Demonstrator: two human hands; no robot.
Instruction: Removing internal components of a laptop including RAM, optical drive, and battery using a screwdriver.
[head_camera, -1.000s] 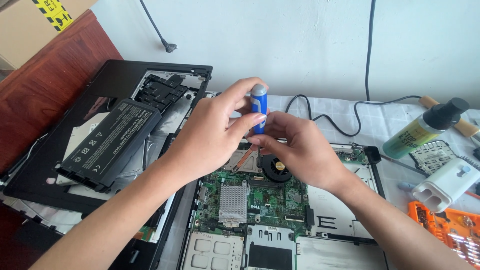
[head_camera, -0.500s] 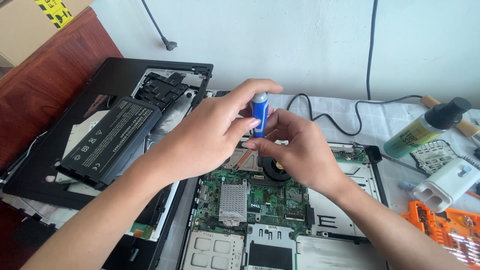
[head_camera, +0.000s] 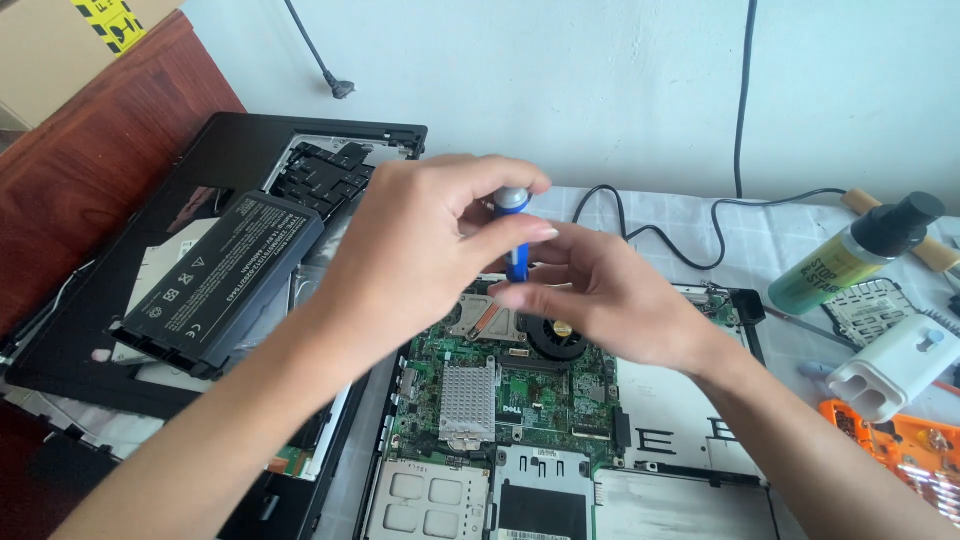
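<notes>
A blue-handled screwdriver (head_camera: 514, 232) stands upright over an opened laptop with its green circuit board (head_camera: 520, 385) exposed. My left hand (head_camera: 420, 250) pinches the top of the handle between thumb and fingers. Lower down, my right hand (head_camera: 610, 295) holds the shaft, just above the round black fan (head_camera: 556, 336). The screwdriver's tip is hidden behind my right hand. A silver heatsink (head_camera: 468, 400) sits on the board below the hands.
A black battery pack (head_camera: 220, 282) lies on removed black laptop covers (head_camera: 220, 160) at the left. At the right stand a green bottle with a black cap (head_camera: 850, 255), a white plastic device (head_camera: 890, 365) and an orange tool tray (head_camera: 900, 445). A black cable (head_camera: 690, 245) runs along the wall.
My left hand has shifted its fingers around the top of the screwdriver handle, covering more of it. The right hand stays on the shaft over the fan.
</notes>
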